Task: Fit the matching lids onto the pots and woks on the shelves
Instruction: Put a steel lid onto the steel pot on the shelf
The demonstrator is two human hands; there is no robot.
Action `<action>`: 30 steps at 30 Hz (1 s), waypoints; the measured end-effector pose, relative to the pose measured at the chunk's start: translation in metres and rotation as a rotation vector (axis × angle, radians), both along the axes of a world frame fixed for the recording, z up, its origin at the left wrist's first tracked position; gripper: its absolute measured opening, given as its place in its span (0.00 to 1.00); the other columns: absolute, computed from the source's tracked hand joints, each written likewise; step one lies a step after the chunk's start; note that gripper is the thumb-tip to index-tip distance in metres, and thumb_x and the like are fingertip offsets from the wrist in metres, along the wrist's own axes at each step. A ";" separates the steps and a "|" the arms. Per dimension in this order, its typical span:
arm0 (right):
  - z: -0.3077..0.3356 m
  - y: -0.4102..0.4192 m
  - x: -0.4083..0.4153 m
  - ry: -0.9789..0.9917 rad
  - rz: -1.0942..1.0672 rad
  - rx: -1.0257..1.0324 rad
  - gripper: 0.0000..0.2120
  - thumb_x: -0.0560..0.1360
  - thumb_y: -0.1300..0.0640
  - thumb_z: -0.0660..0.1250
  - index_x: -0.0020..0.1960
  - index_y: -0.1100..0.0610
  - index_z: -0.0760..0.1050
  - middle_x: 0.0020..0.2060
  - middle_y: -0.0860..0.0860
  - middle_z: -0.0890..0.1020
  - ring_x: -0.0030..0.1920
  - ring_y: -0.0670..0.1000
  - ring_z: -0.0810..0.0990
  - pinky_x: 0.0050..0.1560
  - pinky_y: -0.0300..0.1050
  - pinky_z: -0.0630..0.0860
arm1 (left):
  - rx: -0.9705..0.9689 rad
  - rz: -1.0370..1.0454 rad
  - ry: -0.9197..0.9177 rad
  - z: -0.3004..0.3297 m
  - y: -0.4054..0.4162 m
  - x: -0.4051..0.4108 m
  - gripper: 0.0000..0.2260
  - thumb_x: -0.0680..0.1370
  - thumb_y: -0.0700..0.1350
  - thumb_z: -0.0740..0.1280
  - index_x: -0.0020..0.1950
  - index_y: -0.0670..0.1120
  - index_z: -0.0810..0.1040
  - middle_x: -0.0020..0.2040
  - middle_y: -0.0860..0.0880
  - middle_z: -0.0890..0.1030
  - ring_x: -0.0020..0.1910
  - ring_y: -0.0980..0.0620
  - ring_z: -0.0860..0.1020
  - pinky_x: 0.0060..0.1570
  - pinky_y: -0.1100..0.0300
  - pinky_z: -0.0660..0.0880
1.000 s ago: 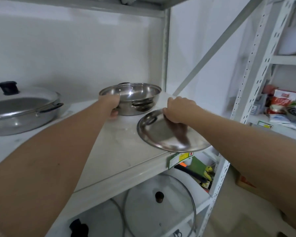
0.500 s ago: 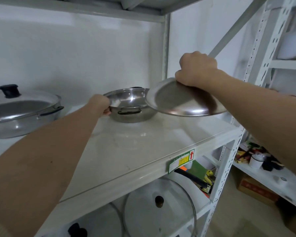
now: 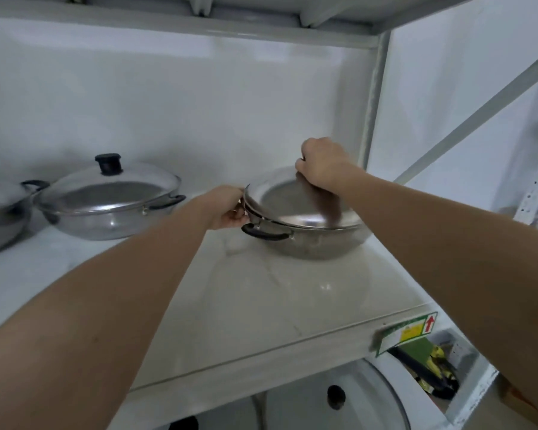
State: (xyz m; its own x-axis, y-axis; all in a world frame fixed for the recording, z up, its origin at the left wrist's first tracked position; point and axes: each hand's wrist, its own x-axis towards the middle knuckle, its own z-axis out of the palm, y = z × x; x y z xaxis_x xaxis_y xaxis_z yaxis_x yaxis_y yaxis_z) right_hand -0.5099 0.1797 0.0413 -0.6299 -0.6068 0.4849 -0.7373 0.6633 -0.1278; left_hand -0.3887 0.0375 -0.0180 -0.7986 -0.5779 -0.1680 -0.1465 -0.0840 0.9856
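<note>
- The steel lid [image 3: 295,203] is round, shallow-domed and shiny (its knob cannot be seen). It sits on the steel pot tilted, its left edge raised off the rim and its right side down.
- The steel pot [image 3: 311,243] is a low, round-bottomed stainless pan with a black side handle [image 3: 266,233] facing forward. It stands upright on the white shelf [image 3: 261,305], near the back right corner.
- The covered wok [image 3: 106,218] stands well apart to the left on the same shelf, its own domed steel cover [image 3: 106,193] seated flat, with a black knob [image 3: 107,163] on top.
</note>
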 end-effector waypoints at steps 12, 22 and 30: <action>-0.006 0.000 -0.001 0.002 0.021 0.014 0.11 0.77 0.55 0.60 0.53 0.61 0.76 0.50 0.59 0.76 0.47 0.61 0.75 0.43 0.46 0.68 | -0.179 0.091 -0.074 0.003 0.008 -0.003 0.09 0.77 0.36 0.59 0.40 0.45 0.75 0.27 0.48 0.66 0.13 0.59 0.64 0.18 0.71 0.69; -0.010 -0.004 -0.008 -0.035 0.021 0.015 0.11 0.77 0.52 0.59 0.47 0.59 0.73 0.52 0.61 0.78 0.50 0.61 0.75 0.44 0.47 0.67 | -0.510 0.169 -0.136 0.000 0.014 -0.011 0.13 0.77 0.31 0.54 0.34 0.39 0.70 0.16 0.46 0.69 0.09 0.58 0.66 0.15 0.69 0.67; -0.012 -0.007 -0.014 -0.076 0.002 0.053 0.20 0.81 0.51 0.53 0.67 0.62 0.67 0.62 0.63 0.71 0.62 0.63 0.68 0.58 0.53 0.68 | -0.500 0.278 -0.141 -0.001 0.011 -0.042 0.17 0.79 0.33 0.57 0.31 0.43 0.65 0.26 0.46 0.73 0.15 0.54 0.74 0.14 0.67 0.70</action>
